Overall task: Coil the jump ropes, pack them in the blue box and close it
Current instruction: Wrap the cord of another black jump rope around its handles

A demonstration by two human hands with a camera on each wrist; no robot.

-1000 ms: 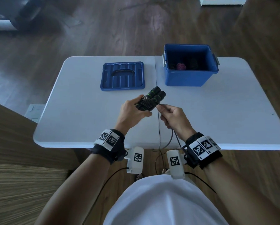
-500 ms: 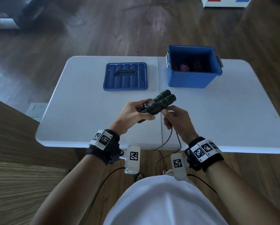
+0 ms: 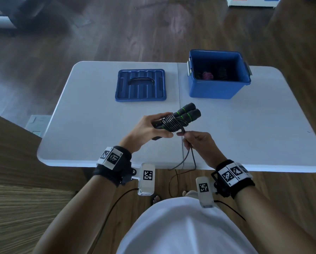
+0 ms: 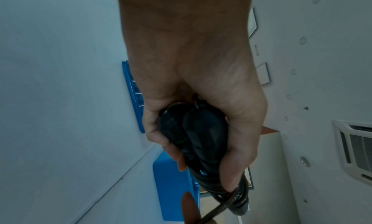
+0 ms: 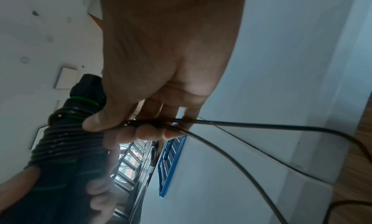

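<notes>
My left hand (image 3: 149, 129) grips the two black, green-ringed handles (image 3: 182, 115) of a jump rope (image 4: 197, 141), held side by side above the table's front middle. Several turns of black cord (image 3: 171, 123) are wound around them. My right hand (image 3: 195, 142) pinches the doubled loose cord (image 5: 221, 124) just below the handles; the rest hangs over the table's front edge. The open blue box (image 3: 217, 88) stands at the back right with a pink rope (image 3: 207, 75) and a dark one inside. Its blue lid (image 3: 140, 85) lies flat to the left.
The white folding table (image 3: 91, 110) has a centre seam running front to back. Wood floor lies all around it. Thin black cables hang from the wrist cameras near my body.
The wound handles have turned to lie flatter, pointing right. My right hand has come down below them with the cord, and more turns lie around the handles.
</notes>
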